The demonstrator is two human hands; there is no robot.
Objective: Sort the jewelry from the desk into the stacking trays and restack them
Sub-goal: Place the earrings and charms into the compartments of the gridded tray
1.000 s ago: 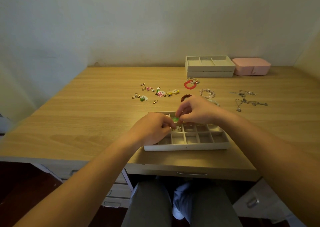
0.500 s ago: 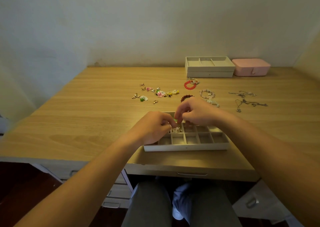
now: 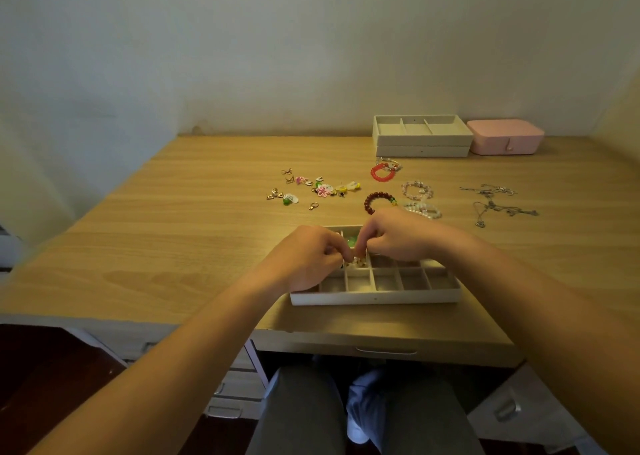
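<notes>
A shallow white tray (image 3: 375,297) with many small compartments lies at the desk's front edge. Both hands meet over its left half. My left hand (image 3: 304,257) and my right hand (image 3: 398,234) have curled fingers, and their fingertips pinch a small white-and-gold earring (image 3: 356,262) just above a compartment. A green piece (image 3: 351,241) lies in a back compartment between the hands. Loose earrings (image 3: 318,187), a red bracelet (image 3: 381,174), a brown bead bracelet (image 3: 375,200), pale bead bracelets (image 3: 417,189) and silver necklaces (image 3: 495,203) lie on the desk behind the tray.
Two stacked white trays (image 3: 422,139) stand at the back of the wooden desk (image 3: 173,239), with a pink box (image 3: 505,137) to their right. Walls enclose the desk at the back and on both sides. Drawer handles show below the front edge.
The green piece held between the fingertips a second ago now lies in the tray. Both hands have dipped slightly and closed on the small earring.
</notes>
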